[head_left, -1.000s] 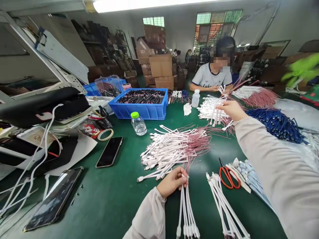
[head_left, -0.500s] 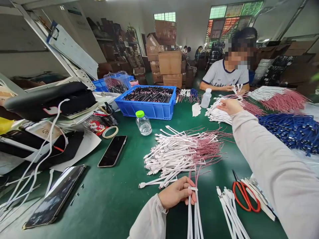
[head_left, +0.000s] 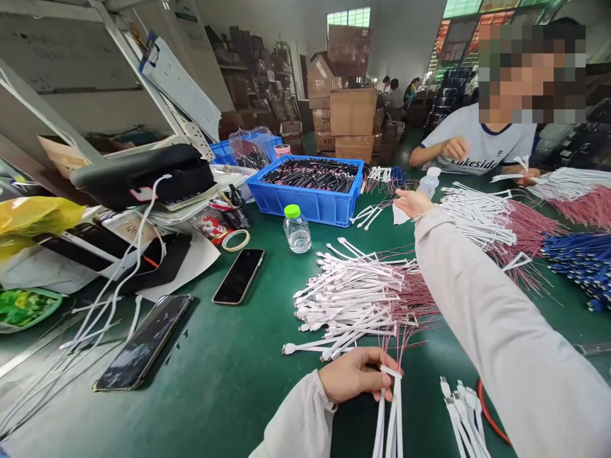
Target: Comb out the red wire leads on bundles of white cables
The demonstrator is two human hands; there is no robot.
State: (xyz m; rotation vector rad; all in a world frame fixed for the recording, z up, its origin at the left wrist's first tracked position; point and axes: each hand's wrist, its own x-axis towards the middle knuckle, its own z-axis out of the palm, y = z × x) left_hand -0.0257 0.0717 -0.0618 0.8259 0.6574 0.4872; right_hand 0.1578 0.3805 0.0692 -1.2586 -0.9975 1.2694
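Note:
My left hand (head_left: 357, 376) is pinched around a few flat white cables (head_left: 392, 413) near the front edge; thin pink wires stick out past the fingers. Beyond it lies a large pile of white cables (head_left: 351, 292) with pink wire ends. My right hand (head_left: 414, 203) reaches far across the table, fingers apart and nothing visible in them. Just left of its fingertips are a few loose white cables (head_left: 368, 216). A white tissue (head_left: 400, 215) and a translucent bottle (head_left: 428, 181) are close by it. More white connector cables (head_left: 463, 413) lie at the front right.
A blue bin (head_left: 305, 197) of black cables stands at the back, with a green-lidded jar (head_left: 296, 230) before it. Two phones, one a black phone (head_left: 238, 277), lie left. Blue cables (head_left: 577, 264) are at right. A co-worker (head_left: 477, 140) sits opposite. My sleeve partly covers red-handled scissors (head_left: 491, 413).
My right hand has swung left, away from the far white pile, and its fingers have spread. A few white cables now lie beside the blue bin. My left hand keeps its hold; the view has turned.

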